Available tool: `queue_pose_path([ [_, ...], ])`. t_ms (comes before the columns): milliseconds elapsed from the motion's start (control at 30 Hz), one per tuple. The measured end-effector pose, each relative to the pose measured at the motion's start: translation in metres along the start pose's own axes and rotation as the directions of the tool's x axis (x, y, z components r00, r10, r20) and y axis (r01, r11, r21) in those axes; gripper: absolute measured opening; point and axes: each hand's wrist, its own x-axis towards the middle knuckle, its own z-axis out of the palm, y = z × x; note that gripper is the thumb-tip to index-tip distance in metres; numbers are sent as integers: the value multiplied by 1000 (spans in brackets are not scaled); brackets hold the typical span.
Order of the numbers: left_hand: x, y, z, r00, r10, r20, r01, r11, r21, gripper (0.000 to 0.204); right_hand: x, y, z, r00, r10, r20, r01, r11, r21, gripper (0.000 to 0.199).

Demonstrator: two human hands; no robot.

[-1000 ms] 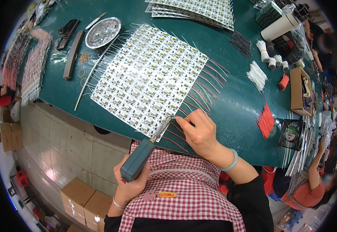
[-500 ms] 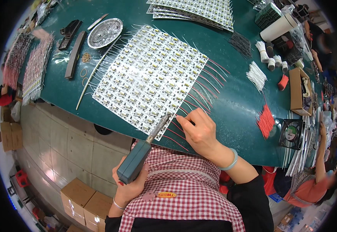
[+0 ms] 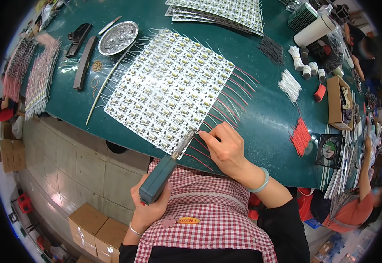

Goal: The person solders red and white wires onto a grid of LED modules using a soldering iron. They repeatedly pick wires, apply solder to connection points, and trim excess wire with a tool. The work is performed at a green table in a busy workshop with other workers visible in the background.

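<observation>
Your circuit board (image 3: pixel 169 90) lies flat on the green table (image 3: pixel 265 153), between ten and eleven o'clock from your right hand (image 3: pixel 226 147). The work looks partway along: toward the board's three o'clock, red wires (image 3: pixel 247 74) and white wires (image 3: pixel 243 83) fan out from the edge, while nearer five o'clock mostly red ones show, so white ones may be left there. Whether each joint is finished is too small to tell. More boards (image 3: pixel 226 11) lie stacked toward one o'clock; from here, you can't tell whether they are done.

Your left hand (image 3: pixel 146 214) is wrapped around the handle of the soldering gun (image 3: pixel 158 179), whose tip meets the board's edge near five o'clock. Your right thumb and forefinger are pinched almost closed beside that tip, seemingly on a thin pale wire end, though the grip is too small to be sure.
</observation>
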Motion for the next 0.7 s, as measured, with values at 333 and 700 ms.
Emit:
queue_pose_path([
  [333,-6,-1,-3,996,-84,-12,84,996,-5,17,0,0,0,1000,7,5,-7,1000,1,19],
  [700,-9,0,-3,998,10,-58,-10,1000,7,17,0,-1,1,1000,1,-11,-1,1000,0,19],
])
